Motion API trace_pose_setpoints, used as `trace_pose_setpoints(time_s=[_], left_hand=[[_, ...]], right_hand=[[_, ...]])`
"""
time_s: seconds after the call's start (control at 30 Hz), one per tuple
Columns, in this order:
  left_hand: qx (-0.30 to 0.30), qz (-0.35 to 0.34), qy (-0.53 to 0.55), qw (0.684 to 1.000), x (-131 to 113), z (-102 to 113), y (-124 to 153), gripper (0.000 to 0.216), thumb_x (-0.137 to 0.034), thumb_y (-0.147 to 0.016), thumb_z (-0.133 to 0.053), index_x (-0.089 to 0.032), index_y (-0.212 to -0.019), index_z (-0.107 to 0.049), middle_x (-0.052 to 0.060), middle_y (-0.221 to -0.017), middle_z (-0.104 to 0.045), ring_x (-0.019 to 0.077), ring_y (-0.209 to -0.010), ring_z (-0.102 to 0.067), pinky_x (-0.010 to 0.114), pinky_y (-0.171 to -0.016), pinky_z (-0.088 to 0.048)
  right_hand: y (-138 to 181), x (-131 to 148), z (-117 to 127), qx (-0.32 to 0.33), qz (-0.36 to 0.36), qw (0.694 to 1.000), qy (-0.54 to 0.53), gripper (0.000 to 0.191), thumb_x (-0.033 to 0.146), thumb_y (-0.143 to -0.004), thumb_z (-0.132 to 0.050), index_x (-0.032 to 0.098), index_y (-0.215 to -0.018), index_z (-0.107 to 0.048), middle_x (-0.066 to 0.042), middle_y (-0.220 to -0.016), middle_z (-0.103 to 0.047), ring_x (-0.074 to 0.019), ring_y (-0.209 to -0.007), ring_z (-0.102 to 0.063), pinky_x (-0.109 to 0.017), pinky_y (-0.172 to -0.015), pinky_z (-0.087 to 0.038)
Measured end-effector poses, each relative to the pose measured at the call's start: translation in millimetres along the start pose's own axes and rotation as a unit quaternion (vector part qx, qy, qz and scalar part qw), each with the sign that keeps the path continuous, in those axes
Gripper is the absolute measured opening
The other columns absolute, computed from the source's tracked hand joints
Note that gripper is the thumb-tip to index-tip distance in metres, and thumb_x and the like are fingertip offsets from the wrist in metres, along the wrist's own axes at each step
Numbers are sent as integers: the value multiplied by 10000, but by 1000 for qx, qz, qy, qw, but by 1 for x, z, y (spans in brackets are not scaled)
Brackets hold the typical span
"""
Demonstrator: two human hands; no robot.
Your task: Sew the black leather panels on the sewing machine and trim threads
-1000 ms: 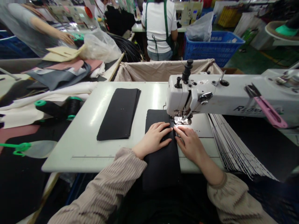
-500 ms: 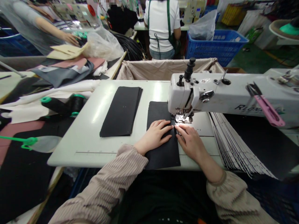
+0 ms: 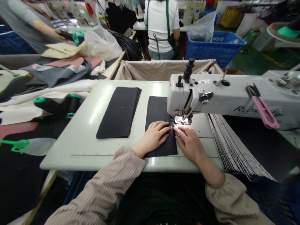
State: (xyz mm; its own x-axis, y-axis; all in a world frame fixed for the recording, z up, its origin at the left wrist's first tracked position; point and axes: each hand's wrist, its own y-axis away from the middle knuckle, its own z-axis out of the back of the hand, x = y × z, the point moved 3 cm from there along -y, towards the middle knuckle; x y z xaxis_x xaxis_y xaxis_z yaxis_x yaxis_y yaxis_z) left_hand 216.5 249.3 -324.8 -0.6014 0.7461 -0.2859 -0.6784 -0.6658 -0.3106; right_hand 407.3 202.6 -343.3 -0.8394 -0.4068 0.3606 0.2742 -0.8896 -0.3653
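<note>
A black rectangular panel (image 3: 156, 109) lies flat on the sewing table, its right edge under the presser foot (image 3: 182, 119) of the white sewing machine (image 3: 225, 97). My left hand (image 3: 154, 136) rests on the panel with fingers stretched out, pressing it down. At the panel's right edge, just in front of the foot, my right hand (image 3: 189, 142) lies with its fingers extended and fingertips touching the edge. Neither hand grasps anything. To the left sits a stack of similar black panels (image 3: 119, 112).
Black panels with pale edges (image 3: 239, 147) are fanned out at the right. Pink-handled snips (image 3: 264, 109) rest against the machine arm. Black thread cones (image 3: 72, 104) and fabric pieces cover the left side. Behind are a cloth-lined bin (image 3: 164, 69), a blue crate (image 3: 217, 47) and two co-workers.
The black panel has slid away from me past the presser foot, its near edge now farther from the table's front edge. Both hands keep nearly the same place beside the foot.
</note>
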Motion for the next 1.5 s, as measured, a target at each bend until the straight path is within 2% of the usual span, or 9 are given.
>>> trace_pose_setpoints(time_s=[0.6,1.03,1.27,1.5], left_hand=[[-10,10,13,1000,2,0,1,381,-188,-959,-497,-255,-1326,-575,58,-1385,-549,259,-1293,-457,475,-1102,-392],[-35,26,16,999,3,-3,1,356,-219,-978,-478,-239,-1320,-573,76,-1370,-564,246,-1290,-491,461,-1095,-412],[-31,44,7,999,8,-10,-2,428,-257,-1005,-432,-209,-1429,-471,69,-1502,-473,228,-1427,-383,452,-1186,-317],[-22,49,-2,999,11,-15,-5,494,-284,-1009,-417,-186,-1492,-388,72,-1551,-405,221,-1470,-308,440,-1211,-271]], right_hand=[[0,-1,-2,-17,6,1000,-2,423,344,-994,-441,251,-1396,-536,-117,-1322,-566,-283,-1230,-498,-492,-1021,-443],[1,-2,-2,-20,15,1000,-16,440,347,-993,-442,231,-1412,-509,-123,-1325,-571,-283,-1230,-507,-495,-1028,-438],[1,-2,-1,-28,20,999,-25,416,321,-987,-458,220,-1386,-523,-118,-1326,-576,-276,-1229,-508,-489,-1046,-431],[0,-4,-2,-31,21,999,-22,403,313,-981,-472,217,-1367,-537,-117,-1319,-579,-276,-1219,-511,-489,-1037,-436]])
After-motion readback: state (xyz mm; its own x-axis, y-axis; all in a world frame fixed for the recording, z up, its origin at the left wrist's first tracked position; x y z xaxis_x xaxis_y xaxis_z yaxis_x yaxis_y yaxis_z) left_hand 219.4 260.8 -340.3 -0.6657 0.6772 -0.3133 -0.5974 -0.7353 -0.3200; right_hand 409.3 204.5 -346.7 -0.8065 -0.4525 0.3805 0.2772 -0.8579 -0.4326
